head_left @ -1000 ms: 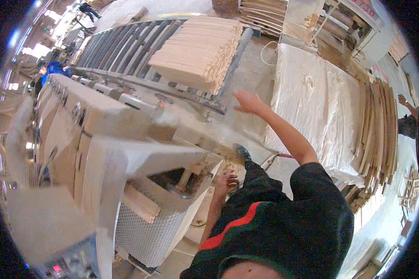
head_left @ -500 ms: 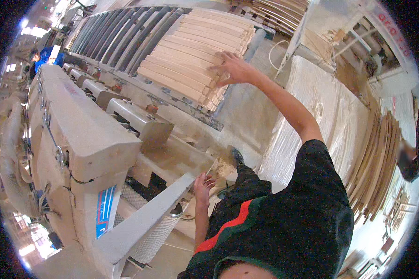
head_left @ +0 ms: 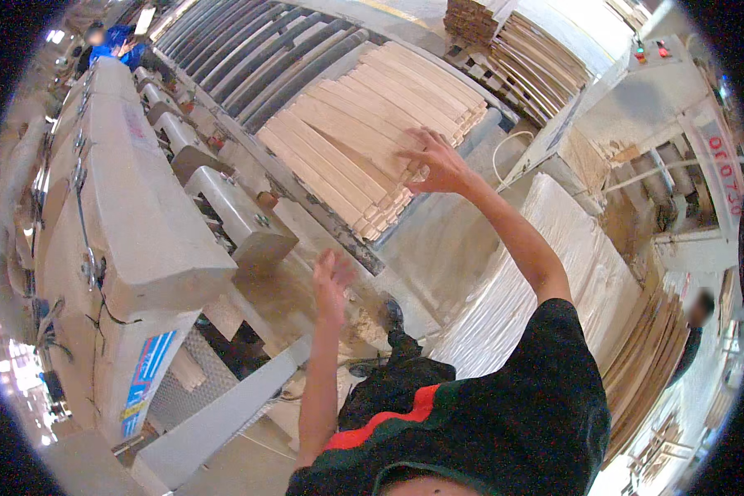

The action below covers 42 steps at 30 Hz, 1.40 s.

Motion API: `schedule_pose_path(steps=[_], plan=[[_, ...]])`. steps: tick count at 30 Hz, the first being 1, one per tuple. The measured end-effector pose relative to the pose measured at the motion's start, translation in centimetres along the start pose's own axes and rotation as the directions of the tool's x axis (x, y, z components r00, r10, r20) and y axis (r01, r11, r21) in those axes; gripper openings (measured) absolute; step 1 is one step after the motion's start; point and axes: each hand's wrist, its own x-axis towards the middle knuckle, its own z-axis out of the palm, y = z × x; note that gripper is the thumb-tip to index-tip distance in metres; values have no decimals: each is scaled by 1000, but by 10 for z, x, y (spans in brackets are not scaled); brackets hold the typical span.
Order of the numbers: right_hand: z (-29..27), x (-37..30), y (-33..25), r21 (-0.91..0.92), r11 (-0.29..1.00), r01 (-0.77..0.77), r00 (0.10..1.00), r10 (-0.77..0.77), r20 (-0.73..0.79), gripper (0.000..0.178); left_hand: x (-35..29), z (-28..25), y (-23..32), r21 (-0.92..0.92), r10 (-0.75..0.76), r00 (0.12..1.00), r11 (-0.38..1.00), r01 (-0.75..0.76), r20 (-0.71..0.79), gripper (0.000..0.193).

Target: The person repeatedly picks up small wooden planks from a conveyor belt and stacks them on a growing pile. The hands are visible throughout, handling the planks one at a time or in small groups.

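Pale wooden strips (head_left: 364,107) lie side by side in a layered stack on a roller conveyor. My right hand (head_left: 438,168) is at their near right ends, fingers spread, touching or just above the wood; exact contact is hard to make out. Near that hand, one strip lies askew, with a narrow dark wedge beside it. My left hand (head_left: 332,285) is raised in front of the dusty machine, blurred by motion. Its fingers look stretched upward, with nothing visible in them.
At left stands a long beige machine (head_left: 140,215) with metal housings; its light bar (head_left: 223,413) slants near my left forearm. Rollers (head_left: 264,58) run behind the strips. At right are a plastic-wrapped stack (head_left: 537,273) and long boards (head_left: 649,372). A person in blue (head_left: 116,50) is far left.
My left hand has risen away from the slanting bar toward the conveyor. My right hand remains at the strip ends, where a strip now lies askew. The view has shifted.
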Motion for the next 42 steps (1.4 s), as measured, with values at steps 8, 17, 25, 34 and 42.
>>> schedule_pose_path(steps=[8,17,25,34,42], plan=[[-5,31,-29,-128,955,-266,959,276,68,105,31,40,37,6,64,998,998,-64,-13,56],[18,53,-40,-208,886,-414,909,413,-51,107,5,19,23,-67,7,1000,998,-9,-29,52],[-18,23,-49,146,771,-620,785,605,135,90,-18,15,23,-105,23,998,994,-17,53,48],[-90,-165,-156,854,457,-247,850,526,-36,96,-95,12,42,-44,180,876,983,-179,448,53],[-89,-282,-347,856,517,19,996,62,-60,104,-257,-46,65,-192,497,583,841,-506,643,65]])
